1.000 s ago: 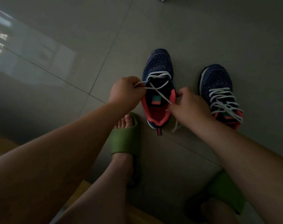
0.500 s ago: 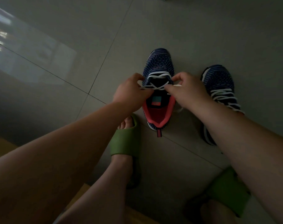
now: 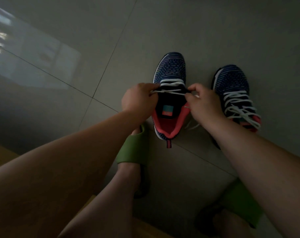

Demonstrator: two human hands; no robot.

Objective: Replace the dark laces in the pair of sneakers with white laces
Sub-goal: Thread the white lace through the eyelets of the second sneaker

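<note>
Left hand (image 3: 139, 98) and right hand (image 3: 204, 103) each pinch one end of the white lace (image 3: 171, 91), fingers clamped on it, across the near eyelets of the left sneaker (image 3: 169, 93) on the floor (image 3: 111, 40). Right sneaker (image 3: 235, 93), just beside it at right, is fully laced w/ white.

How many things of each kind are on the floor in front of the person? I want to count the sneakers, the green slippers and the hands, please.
Sneakers: 2, one being laced and one laced in white
Green slippers: 2, left foot and right foot
Hands: 2, left hand and right hand, each pinching the white lace
Total: 6
</note>
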